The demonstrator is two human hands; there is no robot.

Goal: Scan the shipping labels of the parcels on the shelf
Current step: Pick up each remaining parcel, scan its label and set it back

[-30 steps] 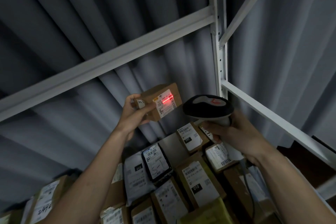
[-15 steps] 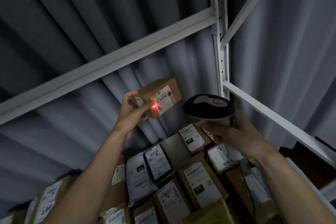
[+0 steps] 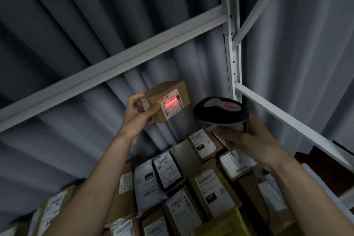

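Your left hand (image 3: pixel 140 115) grips the small box (image 3: pixel 166 99) by its near end, lifted clear of the pile so the white label (image 3: pixel 171 106) faces the scanner (image 3: pixel 220 112). Your right hand (image 3: pixel 247 140) is wrapped round the scanner's handle, aiming it at the label from just beside it, which is why the red line (image 3: pixel 170 104) lands across the barcode. Holding the box by the end keeps your fingers off the print. The other parcels (image 3: pixel 212 188) lie label-up on the shelf (image 3: pixel 180 148) below, easy to grab.
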